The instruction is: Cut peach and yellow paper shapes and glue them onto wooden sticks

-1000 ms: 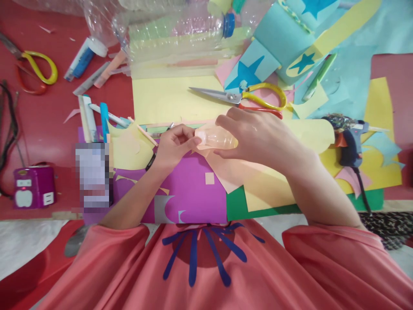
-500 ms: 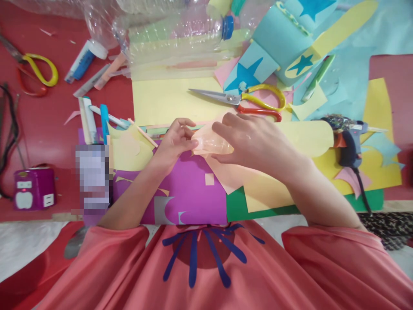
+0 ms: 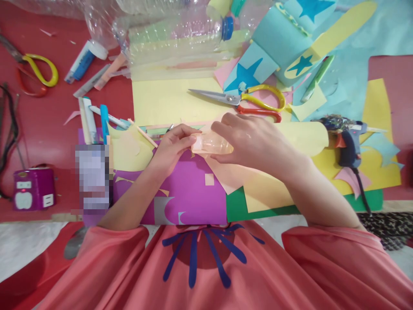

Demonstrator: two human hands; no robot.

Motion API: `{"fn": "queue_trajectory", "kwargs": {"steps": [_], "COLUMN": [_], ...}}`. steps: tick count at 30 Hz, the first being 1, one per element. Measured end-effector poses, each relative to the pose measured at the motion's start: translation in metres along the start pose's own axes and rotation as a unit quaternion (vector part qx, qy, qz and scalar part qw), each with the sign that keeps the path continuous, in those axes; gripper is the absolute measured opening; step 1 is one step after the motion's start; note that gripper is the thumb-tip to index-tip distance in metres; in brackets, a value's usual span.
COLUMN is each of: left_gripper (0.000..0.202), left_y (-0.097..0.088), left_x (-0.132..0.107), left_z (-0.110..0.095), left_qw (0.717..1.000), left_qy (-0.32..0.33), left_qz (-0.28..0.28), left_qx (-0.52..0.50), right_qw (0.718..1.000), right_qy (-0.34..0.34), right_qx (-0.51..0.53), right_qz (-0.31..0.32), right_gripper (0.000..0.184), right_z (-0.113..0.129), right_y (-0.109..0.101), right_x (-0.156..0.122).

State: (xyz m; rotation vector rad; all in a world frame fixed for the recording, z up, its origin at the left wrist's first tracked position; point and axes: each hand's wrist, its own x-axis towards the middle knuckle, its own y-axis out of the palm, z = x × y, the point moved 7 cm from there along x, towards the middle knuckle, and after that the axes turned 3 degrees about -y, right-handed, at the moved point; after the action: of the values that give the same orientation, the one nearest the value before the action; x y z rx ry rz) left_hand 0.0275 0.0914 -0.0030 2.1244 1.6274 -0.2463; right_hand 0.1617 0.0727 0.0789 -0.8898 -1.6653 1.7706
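Note:
Between my hands is a small, clear, bottle-shaped plastic piece (image 3: 215, 143) with a peach tint, lying sideways. My left hand (image 3: 177, 144) pinches its narrow end, thumb against a pale peach patch there. Curled over the wide end from above, my right hand (image 3: 250, 137) grips it and hides part of it. Beneath lie a purple sheet (image 3: 190, 189) and a peach paper sheet (image 3: 230, 172). Just beyond my right hand rest scissors (image 3: 238, 99) with one yellow and one red handle, blades pointing left.
A glue gun (image 3: 350, 142) lies at right, its cord running toward the front edge. Clear plastic bottles (image 3: 180, 30) fill the back. A light blue paper model (image 3: 280, 43) with stars stands back right. At left are a phone (image 3: 94, 178), markers (image 3: 103, 122) and a purple box (image 3: 35, 188).
My left fingers have straightened and lowered onto the narrow end. The peach material flaring up over the plastic piece now shows less, leaving more clear plastic visible. My right hand has barely moved.

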Motion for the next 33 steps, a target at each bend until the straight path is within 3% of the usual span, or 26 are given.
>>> {"fn": "queue_trajectory", "kwargs": {"steps": [8,15,18,33], "left_gripper": [0.027,0.038,0.038,0.041], "left_y": [-0.002,-0.004,-0.004,-0.006], "left_x": [0.000,-0.004,-0.007,-0.006], "left_z": [0.001,-0.012,-0.015,-0.010], "left_qw": [0.999,0.977,0.966,0.974], "left_qy": [0.021,0.170,0.203,0.178], "left_qz": [-0.021,-0.053,-0.064,-0.066], "left_qx": [0.018,0.115,0.147,0.125], "right_qw": [1.000,1.000,1.000,0.999], "right_qy": [0.003,0.013,0.010,0.017], "right_qx": [-0.008,0.003,0.010,0.030], "right_qz": [-0.002,-0.013,-0.015,-0.024], "right_gripper": [0.026,0.029,0.032,0.034], "right_z": [-0.001,-0.004,-0.004,-0.008], "right_y": [0.000,-0.001,-0.002,0.000], "right_x": [0.000,0.000,0.000,-0.001]}}
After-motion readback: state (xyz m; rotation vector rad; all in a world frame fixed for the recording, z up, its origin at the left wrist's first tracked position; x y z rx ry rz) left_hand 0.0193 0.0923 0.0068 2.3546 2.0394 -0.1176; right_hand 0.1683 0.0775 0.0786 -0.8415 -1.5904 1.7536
